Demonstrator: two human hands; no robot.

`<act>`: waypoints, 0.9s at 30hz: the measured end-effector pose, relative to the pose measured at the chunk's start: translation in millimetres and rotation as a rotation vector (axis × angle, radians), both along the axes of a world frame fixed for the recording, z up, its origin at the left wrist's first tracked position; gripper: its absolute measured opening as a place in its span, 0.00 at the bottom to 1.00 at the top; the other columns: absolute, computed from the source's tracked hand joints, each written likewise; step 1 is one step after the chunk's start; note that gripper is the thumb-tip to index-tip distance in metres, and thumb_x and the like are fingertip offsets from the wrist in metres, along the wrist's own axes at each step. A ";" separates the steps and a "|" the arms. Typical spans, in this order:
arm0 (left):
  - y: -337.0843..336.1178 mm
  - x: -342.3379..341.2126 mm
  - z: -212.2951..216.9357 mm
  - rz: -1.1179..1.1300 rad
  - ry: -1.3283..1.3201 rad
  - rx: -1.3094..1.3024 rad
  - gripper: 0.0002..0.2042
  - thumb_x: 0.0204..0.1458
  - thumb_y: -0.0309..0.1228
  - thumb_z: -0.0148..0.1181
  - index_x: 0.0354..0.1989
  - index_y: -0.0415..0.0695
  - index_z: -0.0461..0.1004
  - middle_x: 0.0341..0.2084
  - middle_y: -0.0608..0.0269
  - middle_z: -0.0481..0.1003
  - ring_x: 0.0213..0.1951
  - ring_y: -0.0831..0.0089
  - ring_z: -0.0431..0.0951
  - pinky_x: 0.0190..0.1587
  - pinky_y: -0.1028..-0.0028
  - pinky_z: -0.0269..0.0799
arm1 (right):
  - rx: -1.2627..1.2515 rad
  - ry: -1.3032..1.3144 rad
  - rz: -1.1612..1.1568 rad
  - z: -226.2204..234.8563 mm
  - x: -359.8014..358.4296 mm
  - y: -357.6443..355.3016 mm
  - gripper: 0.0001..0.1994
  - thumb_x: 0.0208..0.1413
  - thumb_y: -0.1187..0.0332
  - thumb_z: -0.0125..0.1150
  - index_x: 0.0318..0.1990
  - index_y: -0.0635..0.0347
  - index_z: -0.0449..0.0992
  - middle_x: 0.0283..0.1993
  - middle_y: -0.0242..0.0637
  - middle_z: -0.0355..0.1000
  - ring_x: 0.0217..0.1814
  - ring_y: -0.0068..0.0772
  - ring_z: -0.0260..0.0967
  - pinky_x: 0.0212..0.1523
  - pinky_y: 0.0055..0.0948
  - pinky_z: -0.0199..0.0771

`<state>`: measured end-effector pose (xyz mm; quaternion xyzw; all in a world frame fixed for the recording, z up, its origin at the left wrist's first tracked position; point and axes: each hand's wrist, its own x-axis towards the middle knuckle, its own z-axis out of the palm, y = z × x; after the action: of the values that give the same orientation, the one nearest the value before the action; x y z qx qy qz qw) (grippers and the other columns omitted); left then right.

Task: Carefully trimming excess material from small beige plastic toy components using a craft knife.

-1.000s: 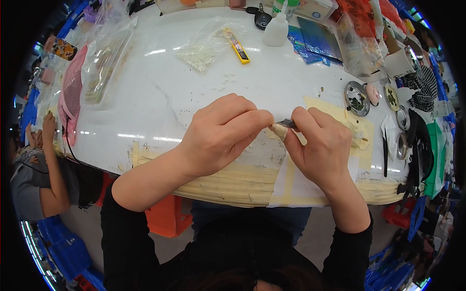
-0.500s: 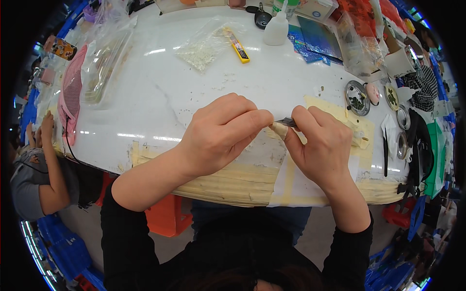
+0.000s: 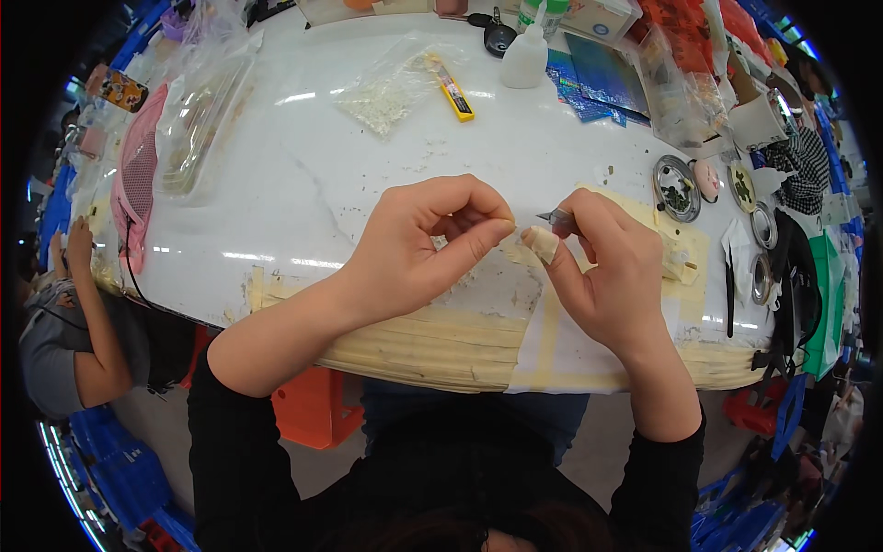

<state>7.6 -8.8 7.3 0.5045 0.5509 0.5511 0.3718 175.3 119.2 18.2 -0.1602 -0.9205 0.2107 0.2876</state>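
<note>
Above the near part of the worktable, my left hand (image 3: 418, 239) is closed in a pinch, thumb and forefinger pressed together at the tips. Whatever sits between them is too small to make out. Just to its right, my right hand (image 3: 612, 267) grips a dark metal cutter blade (image 3: 557, 219) in its curled fingers, the pointed end toward my left fingertips with a small gap between. Pale tape (image 3: 542, 243) wraps the right thumb, which now stands a little off the blade.
A slim yellow case (image 3: 451, 90) and a plastic bag of white bits (image 3: 382, 106) lie farther back. At right are a metal dish of dark green pieces (image 3: 678, 189), black tweezers (image 3: 731, 290) and a white squeeze bottle (image 3: 526, 60). A pink mesh pouch (image 3: 138, 175) lies left, near another person's arm (image 3: 87, 313).
My hands have drawn slightly apart, and the blade has come away from my left fingertips. The right thumb has moved off the blade, showing more of its tape. The left fingers have curled more.
</note>
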 end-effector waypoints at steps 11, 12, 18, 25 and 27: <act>-0.9 1.1 -2.2 -0.008 0.044 0.001 0.02 0.54 0.20 0.60 0.34 0.36 0.75 0.28 0.67 0.75 0.29 0.84 0.72 0.31 0.82 0.69 | -0.488 0.032 0.091 2.5 1.5 -6.5 0.06 0.48 0.78 0.61 0.35 0.64 0.76 0.27 0.34 0.72 0.21 0.22 0.62 0.22 0.22 0.59; -0.2 1.7 -3.0 0.018 0.141 0.056 0.02 0.52 0.19 0.61 0.34 0.36 0.76 0.27 0.66 0.75 0.28 0.83 0.72 0.30 0.82 0.69 | -0.501 0.022 0.078 1.7 1.3 -6.2 0.05 0.48 0.78 0.61 0.34 0.64 0.76 0.26 0.34 0.71 0.21 0.22 0.61 0.21 0.22 0.59; 1.0 3.1 -3.4 0.105 0.583 0.307 0.08 0.45 0.15 0.64 0.33 0.39 0.78 0.25 0.63 0.75 0.24 0.78 0.73 0.27 0.80 0.68 | -0.644 -0.015 0.079 3.2 0.7 -7.0 0.05 0.48 0.74 0.62 0.32 0.65 0.75 0.23 0.29 0.68 0.19 0.15 0.53 0.20 0.20 0.53; 2.1 3.9 -2.8 0.069 0.481 0.301 0.09 0.45 0.15 0.63 0.34 0.39 0.78 0.25 0.64 0.74 0.25 0.77 0.72 0.27 0.79 0.67 | -0.927 0.010 0.143 -1.9 3.4 -0.9 0.05 0.51 0.72 0.62 0.31 0.65 0.75 0.21 0.21 0.62 0.21 0.10 0.49 0.21 0.17 0.48; 1.6 2.4 -2.1 0.062 0.449 0.283 0.09 0.45 0.15 0.63 0.34 0.39 0.78 0.25 0.64 0.74 0.25 0.77 0.72 0.28 0.78 0.67 | -0.953 0.040 0.144 -3.1 1.9 -1.6 0.06 0.52 0.71 0.61 0.31 0.65 0.75 0.21 0.20 0.62 0.21 0.09 0.49 0.22 0.17 0.48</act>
<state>10.1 -7.2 5.2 0.6439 0.5524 0.5080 0.1488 177.2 117.6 15.1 -0.2058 -0.7244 0.6315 0.1845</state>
